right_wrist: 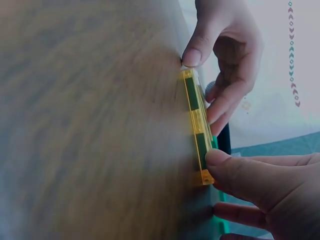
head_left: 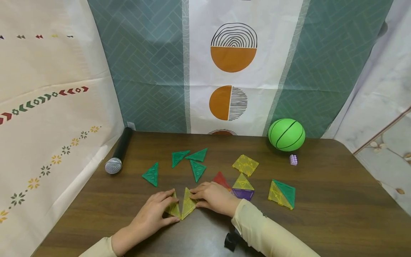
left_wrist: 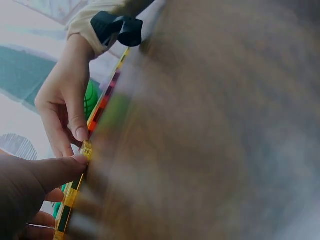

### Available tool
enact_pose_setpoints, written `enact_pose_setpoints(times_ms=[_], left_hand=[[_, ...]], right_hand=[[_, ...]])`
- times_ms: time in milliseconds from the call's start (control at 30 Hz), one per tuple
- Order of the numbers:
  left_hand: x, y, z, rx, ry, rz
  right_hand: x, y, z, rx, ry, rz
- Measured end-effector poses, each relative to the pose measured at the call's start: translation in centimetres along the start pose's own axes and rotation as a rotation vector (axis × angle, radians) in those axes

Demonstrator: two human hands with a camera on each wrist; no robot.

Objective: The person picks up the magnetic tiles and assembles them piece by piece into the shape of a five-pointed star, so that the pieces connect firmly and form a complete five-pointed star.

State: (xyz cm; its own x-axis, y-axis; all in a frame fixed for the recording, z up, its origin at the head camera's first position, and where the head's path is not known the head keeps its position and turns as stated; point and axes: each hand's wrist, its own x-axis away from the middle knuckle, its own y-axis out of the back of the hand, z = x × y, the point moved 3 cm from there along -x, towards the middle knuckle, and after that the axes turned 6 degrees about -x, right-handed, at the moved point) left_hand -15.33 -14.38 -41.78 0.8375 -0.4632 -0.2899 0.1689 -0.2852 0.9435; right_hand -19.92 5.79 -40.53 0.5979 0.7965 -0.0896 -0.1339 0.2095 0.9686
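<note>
Two clear yellow triangle magnetic tiles lie flat before me in the head view, their lower corners close together and a narrow wedge between their upper parts. My left hand (head_left: 148, 215) holds the left yellow triangle tile (head_left: 174, 210), thumb by its lower corner and fingers over its outer side. With thumb and fingers my right hand (head_left: 216, 197) grips the right yellow triangle tile (head_left: 187, 205) at its outer side. In the right wrist view the right thumb (right_wrist: 220, 159) touches a yellow tile edge (right_wrist: 198, 120). Part of each tile is hidden under fingers.
Several green triangle tiles (head_left: 151, 175) lie beyond the hands. Right of them are a red tile (head_left: 221, 179), yellow tile (head_left: 243, 182), purple tile (head_left: 243, 193), yellow square (head_left: 245, 165) and green-yellow square (head_left: 285, 192). A microphone (head_left: 120, 148), green ball (head_left: 287, 135) and lilac block (head_left: 293, 159) stand farther off.
</note>
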Motion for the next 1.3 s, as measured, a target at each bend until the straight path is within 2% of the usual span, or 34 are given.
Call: enact_pose_setpoints(times_ms=[333, 633, 833, 967, 1100, 1200, 1300], left_hand=[[0.3, 0.0, -1.0, 0.011, -0.111, -0.003], [0.3, -0.2, -1.6, 0.031, -0.154, 0.011], [0.3, -0.4, -2.2, 0.068, -0.202, 0.059], [0.2, -0.5, -2.5, 0.086, -0.217, 0.084], [0.1, -0.2, -2.5, 0.084, -0.234, 0.068], [-0.2, 0.1, -2.2, 0.084, -0.243, 0.07], [-0.9, 0.7, -1.5, 0.08, -0.226, 0.073]], right_hand=[[1.2, 0.4, 0.1, 0.009, 0.031, 0.007], [2.2, 0.2, 0.1, 0.038, 0.008, 0.022], [2.7, 0.2, 0.2, 0.047, 0.021, 0.015], [2.9, 0.2, 0.4, 0.058, 0.032, 0.012], [2.9, 0.5, 0.5, 0.037, 0.028, 0.014], [2.7, 0.9, 0.4, 0.016, 0.027, 0.028], [2.5, 1.4, 0.1, 0.0, 0.035, 0.037]])
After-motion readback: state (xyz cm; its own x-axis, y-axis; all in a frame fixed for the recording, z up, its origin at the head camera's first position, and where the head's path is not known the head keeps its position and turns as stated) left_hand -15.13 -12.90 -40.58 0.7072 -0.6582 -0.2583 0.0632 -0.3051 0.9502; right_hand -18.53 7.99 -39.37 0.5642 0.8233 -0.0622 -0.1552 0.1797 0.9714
